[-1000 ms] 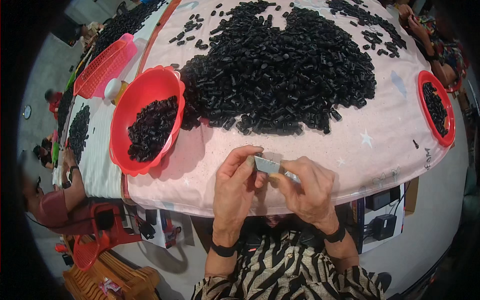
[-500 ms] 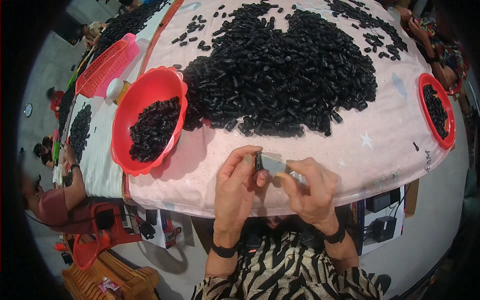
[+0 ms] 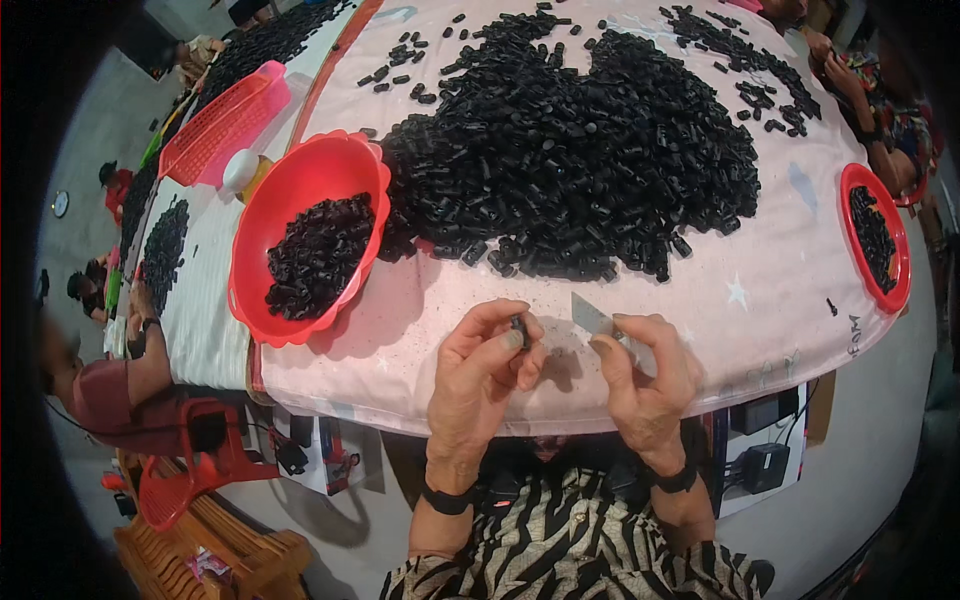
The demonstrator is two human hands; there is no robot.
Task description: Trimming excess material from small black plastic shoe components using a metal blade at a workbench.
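Observation:
Between thumb and fingers, my left hand [image 3: 478,365] pinches a small black plastic part [image 3: 519,328], mostly covered by the fingertips. To its right, my right hand [image 3: 648,385] grips a flat grey blade [image 3: 590,314] whose pointed end sticks out toward the upper left. The blade and the black part are apart. Beyond both hands spreads a large heap of black plastic parts [image 3: 580,150]. A red scalloped bowl [image 3: 250,240] to the left holds more black parts [image 3: 322,255].
A pink cloth [image 3: 440,380] covers the table. At the left stand a pink basket [image 3: 215,135] and a white-lidded jar [image 3: 242,175]. On the right edge sits a red oval tray [image 3: 901,285] with parts. Other people [image 3: 110,400] sit along the table's sides.
My right hand and the blade have moved right, away from my left hand. The left fingers have rolled around the black part, which now shows less. The view has shifted slightly.

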